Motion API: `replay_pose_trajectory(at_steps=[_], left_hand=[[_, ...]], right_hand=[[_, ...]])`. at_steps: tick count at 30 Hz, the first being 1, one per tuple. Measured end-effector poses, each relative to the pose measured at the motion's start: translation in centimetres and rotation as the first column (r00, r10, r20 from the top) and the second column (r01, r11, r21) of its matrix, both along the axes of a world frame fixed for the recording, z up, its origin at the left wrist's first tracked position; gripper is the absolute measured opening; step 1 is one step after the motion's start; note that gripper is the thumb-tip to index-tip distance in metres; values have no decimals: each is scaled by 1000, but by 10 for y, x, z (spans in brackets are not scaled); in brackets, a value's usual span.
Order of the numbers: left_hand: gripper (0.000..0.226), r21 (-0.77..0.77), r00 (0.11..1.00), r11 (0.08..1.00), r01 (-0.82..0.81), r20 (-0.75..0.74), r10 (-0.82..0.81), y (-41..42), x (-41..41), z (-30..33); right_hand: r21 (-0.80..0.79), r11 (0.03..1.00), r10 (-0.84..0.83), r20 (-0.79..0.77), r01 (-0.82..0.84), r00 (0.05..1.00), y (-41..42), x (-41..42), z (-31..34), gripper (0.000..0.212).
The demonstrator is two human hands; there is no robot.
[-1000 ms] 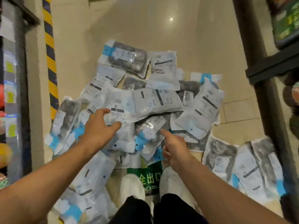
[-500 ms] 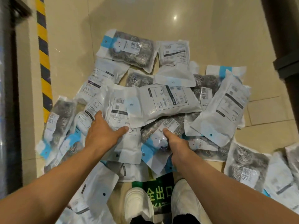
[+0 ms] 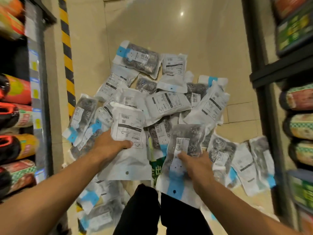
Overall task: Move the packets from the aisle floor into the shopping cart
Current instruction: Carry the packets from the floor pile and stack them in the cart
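Several white and clear packets of steel scourers with blue tabs lie in a heap (image 3: 166, 102) on the beige aisle floor ahead of me. My left hand (image 3: 108, 145) grips a white packet (image 3: 128, 141), back side up, lifted above the heap. My right hand (image 3: 196, 165) grips a clear packet (image 3: 183, 150) that shows grey scourers and a blue strip, also raised off the floor. More packets lie to the right (image 3: 250, 163) and by my left leg (image 3: 100, 206). No shopping cart is in view.
Shelves with colourful bagged goods (image 3: 17, 116) line the left side, dark shelving with stacked goods (image 3: 299, 126) the right. A yellow-and-black striped strip (image 3: 67, 53) runs along the left floor edge. My dark trouser legs (image 3: 160, 212) fill the bottom centre; a green floor sign (image 3: 156, 167) peeks out.
Both hands went from reaching into the heap to closing on one packet each and lifting them up toward me. The view has risen and pulled back, so both shelves show.
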State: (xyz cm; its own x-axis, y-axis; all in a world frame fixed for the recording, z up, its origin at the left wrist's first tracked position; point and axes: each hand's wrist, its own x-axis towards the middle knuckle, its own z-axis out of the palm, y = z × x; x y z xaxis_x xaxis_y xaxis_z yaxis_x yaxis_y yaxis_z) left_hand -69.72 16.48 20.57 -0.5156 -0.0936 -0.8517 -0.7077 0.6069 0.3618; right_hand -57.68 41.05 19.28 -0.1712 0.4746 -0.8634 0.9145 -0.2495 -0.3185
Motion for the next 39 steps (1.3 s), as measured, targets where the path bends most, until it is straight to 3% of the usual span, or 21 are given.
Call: replay_pose_trajectory(at_steps=[2, 4, 6, 9, 12, 16, 20, 25, 32, 35, 39], left_hand=[[39, 65, 999, 998, 28, -21, -27, -2, 10, 57], [35, 88, 995, 994, 71, -73, -65, 0, 11, 116], [39, 119, 990, 986, 120, -88, -110, 2, 2, 179], [63, 179, 984, 973, 146, -132, -123, 4, -4, 273], [47, 236, 973, 960, 151, -209, -102, 13, 6, 373], [52, 320, 962, 932, 168, -258, -85, 28, 26, 487], [52, 404, 941, 896, 185, -335, -43, 31, 48, 569], [50, 467, 899, 847, 252, -437, -26, 48, 55, 619], [41, 552, 885, 727, 409, -435, -167, 83, 67, 642], [55, 582, 880, 668, 463, -390, -271, 96, 82, 639], [77, 634, 843, 559, 534, -349, -409, 121, 117, 640]], right_hand=[[101, 988, 124, -68, -117, 990, 9, 6, 58, 47], [102, 983, 166, -152, -152, 974, 21, 8, 113, 50], [84, 985, 166, -214, -151, 963, 29, 3, 164, 56], [78, 986, 167, -318, -150, 933, 37, -4, 259, 60], [43, 990, 143, -403, -138, 904, 39, 0, 365, 41], [-13, 989, 121, -524, -149, 843, 42, 7, 483, 52], [68, 987, 159, -610, -149, 776, 39, 31, 567, 49], [120, 990, 141, -710, -79, 690, 58, 61, 631, 39], [141, 974, -7, -766, 179, 643, 59, 123, 664, 50], [80, 937, -158, -769, 339, 619, 51, 165, 669, 59], [23, 860, -322, -749, 509, 579, 39, 234, 673, 54]])
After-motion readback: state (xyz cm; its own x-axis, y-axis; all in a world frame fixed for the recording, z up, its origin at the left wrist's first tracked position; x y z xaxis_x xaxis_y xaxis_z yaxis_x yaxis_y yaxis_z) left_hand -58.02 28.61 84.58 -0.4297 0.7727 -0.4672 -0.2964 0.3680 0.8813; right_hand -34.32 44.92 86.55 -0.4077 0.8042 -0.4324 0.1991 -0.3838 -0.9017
